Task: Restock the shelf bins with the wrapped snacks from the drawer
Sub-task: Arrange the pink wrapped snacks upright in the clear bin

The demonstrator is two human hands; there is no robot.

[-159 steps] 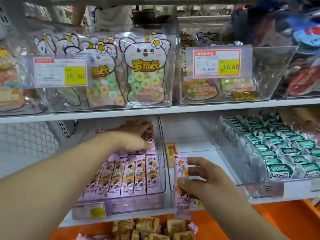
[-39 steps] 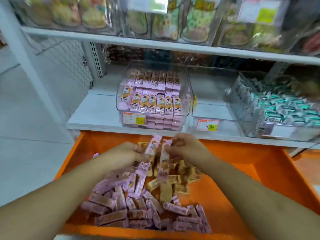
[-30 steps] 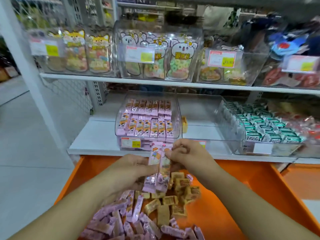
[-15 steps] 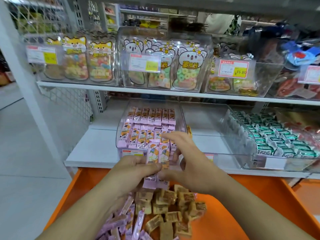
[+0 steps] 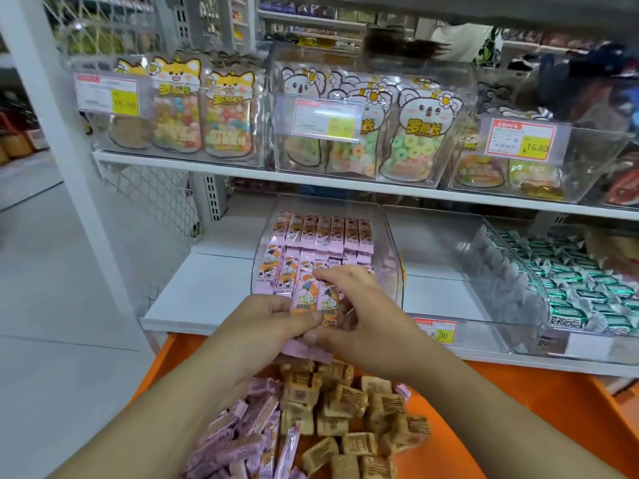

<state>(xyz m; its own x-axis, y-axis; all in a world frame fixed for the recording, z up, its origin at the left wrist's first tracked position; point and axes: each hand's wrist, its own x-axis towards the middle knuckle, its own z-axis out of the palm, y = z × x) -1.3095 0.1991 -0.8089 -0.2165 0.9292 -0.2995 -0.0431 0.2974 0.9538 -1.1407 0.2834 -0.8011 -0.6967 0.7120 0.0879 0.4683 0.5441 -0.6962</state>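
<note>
Both hands hold a small bundle of pink wrapped snacks (image 5: 313,299) upright in front of the clear shelf bin (image 5: 392,257), which is filled with rows of the same pink snacks. My left hand (image 5: 262,323) grips the bundle from the left, thumb across its front. My right hand (image 5: 359,312) holds it from the right, fingers curled over the top. Below lies the orange drawer (image 5: 539,416) with loose pink snacks (image 5: 242,440) and brown wrapped snacks (image 5: 349,420).
Beside the pink bin stand a nearly bare clear bin (image 5: 449,271) and a bin of green-wrapped candies (image 5: 584,295). The upper shelf (image 5: 242,171) carries bins of bagged gummies with price tags. A white upright post (image 5: 62,160) and grey floor lie to the left.
Both hands picked pink snacks out of the drawer and raised them together up to the front of the pink bin. The view tilted up toward the shelves.
</note>
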